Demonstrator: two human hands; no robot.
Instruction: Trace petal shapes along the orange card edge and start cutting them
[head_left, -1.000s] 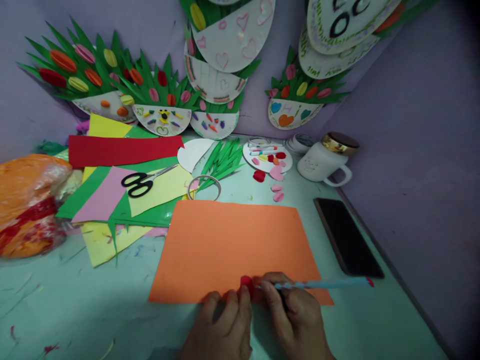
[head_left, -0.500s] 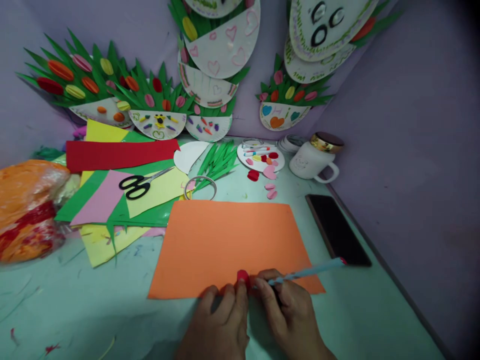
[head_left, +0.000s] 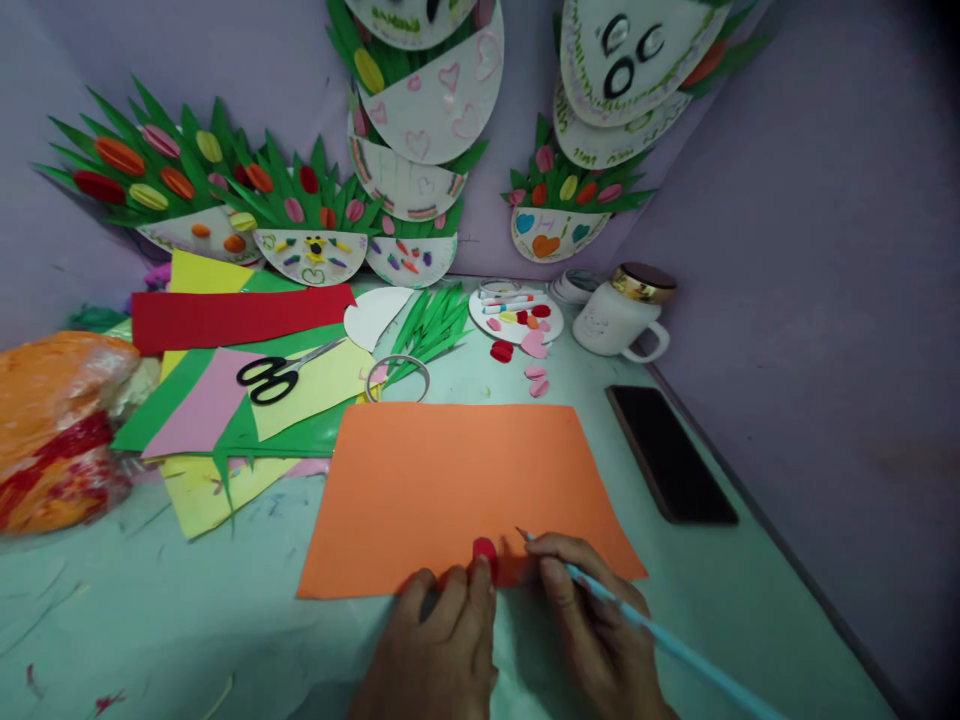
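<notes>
An orange paper sheet [head_left: 450, 480] lies in front of me on the table. At its near edge a small red paper oval [head_left: 486, 552] lies on it, pressed down under the fingertips of my left hand [head_left: 442, 640]. That hand partly covers the oval, so its lower end is hidden. My right hand [head_left: 600, 620] is closed round a light blue pencil [head_left: 660, 637]. The pencil's tip points up and left, just over the orange sheet and right of the oval; whether it touches the paper I cannot tell.
Black scissors [head_left: 281, 376] lie on stacked coloured paper at left, beside an orange plastic-wrapped bundle [head_left: 64, 420]. Behind are a tape ring [head_left: 397, 380], green paper strips [head_left: 431, 325], a plate [head_left: 517, 335] of cut-outs and a mug [head_left: 611, 320]. A phone [head_left: 671, 455] lies right.
My right hand has turned and moved slightly right and down. The pencil's tip has come away from the red oval, and its back end has swung down toward me. My left hand stays put.
</notes>
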